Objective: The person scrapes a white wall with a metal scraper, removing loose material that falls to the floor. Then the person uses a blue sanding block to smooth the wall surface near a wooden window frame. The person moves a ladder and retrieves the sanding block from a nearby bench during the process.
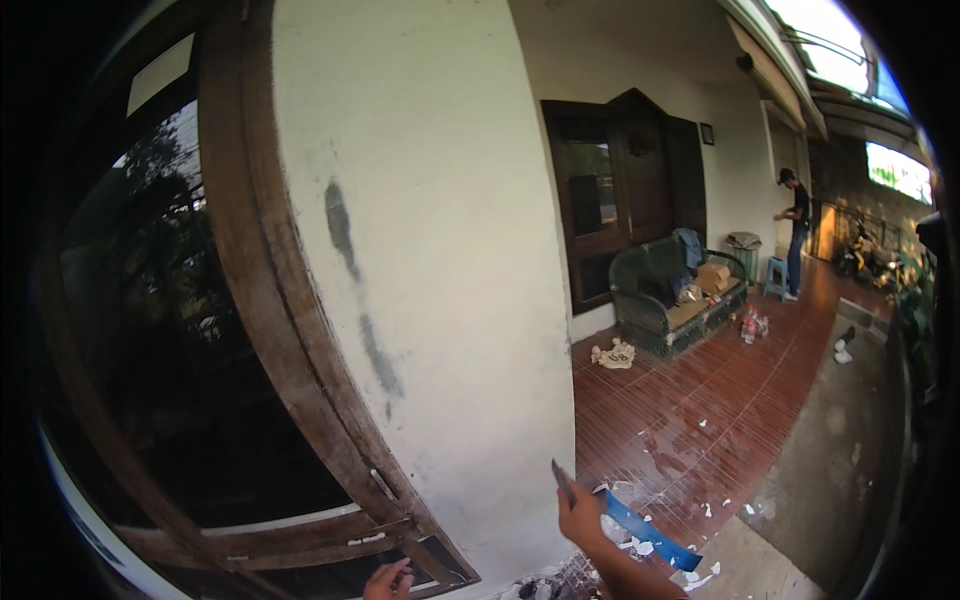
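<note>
My right hand (581,517) grips a flat, dark-bladed scraper (561,480), its tip beside the lower right edge of the white wall (450,247). Just beyond that hand is a long blue strip (652,531); I cannot tell whether it touches the hand. My left hand (388,580) shows only partly at the bottom edge, fingers loosely bent, nothing visible in them. It is nearest the lower part of the brown wooden window frame (300,352). Grey patches (340,225) run down the wall next to that frame.
White flakes (643,547) litter the red tiled floor (675,442) near the wall's foot. Farther back stand a green wicker bench (660,315) loaded with things and a blue stool (776,276). A crumpled cloth (615,354) and bottles (752,326) are on the floor. A person (796,232) stands beyond.
</note>
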A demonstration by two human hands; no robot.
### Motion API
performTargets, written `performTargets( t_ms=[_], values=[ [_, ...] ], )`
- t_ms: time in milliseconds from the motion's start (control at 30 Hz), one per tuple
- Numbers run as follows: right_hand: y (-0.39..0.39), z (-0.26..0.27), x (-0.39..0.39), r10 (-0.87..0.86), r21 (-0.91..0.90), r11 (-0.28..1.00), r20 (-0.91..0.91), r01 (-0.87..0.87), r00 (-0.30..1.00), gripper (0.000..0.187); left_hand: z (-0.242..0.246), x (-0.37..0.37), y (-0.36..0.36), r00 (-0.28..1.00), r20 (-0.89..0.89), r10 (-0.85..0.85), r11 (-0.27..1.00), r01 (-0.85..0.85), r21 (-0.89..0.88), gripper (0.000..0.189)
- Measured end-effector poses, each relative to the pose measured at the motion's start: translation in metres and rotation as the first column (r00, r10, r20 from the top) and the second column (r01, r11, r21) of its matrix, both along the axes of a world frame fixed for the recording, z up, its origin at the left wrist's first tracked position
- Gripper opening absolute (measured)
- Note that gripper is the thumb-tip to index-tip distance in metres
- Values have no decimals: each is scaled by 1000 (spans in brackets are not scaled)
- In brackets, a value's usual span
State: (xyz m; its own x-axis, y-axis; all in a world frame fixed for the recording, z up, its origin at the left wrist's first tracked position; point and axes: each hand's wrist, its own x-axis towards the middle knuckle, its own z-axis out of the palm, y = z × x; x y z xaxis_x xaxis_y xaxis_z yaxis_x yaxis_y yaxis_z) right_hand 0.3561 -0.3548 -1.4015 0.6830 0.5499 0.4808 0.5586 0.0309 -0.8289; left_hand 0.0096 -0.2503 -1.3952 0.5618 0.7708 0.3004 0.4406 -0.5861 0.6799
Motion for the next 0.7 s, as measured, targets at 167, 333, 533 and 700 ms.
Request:
performTargets(
  t_ms=[167, 333, 533, 700],
  values=[
    [4, 42, 32, -66, 98, 994, 166, 50, 984, 42, 65, 12, 33, 996, 73, -47, 965, 26, 261, 31],
    [69, 80, 88, -211, 246, 963, 416, 114, 884, 46, 138, 56, 37, 997, 25, -72, 841, 48, 538, 34],
    [165, 194, 173, -373, 454, 887, 602, 82, 706, 45, 207, 154, 46, 979, -73, -192, 665, 184, 724, 32],
    [192, 323, 208, -470, 651, 759, 571, -22, 673, 43, 223, 220, 44, 921, -365, -138, 549, 378, 745, 33]
  ],
)
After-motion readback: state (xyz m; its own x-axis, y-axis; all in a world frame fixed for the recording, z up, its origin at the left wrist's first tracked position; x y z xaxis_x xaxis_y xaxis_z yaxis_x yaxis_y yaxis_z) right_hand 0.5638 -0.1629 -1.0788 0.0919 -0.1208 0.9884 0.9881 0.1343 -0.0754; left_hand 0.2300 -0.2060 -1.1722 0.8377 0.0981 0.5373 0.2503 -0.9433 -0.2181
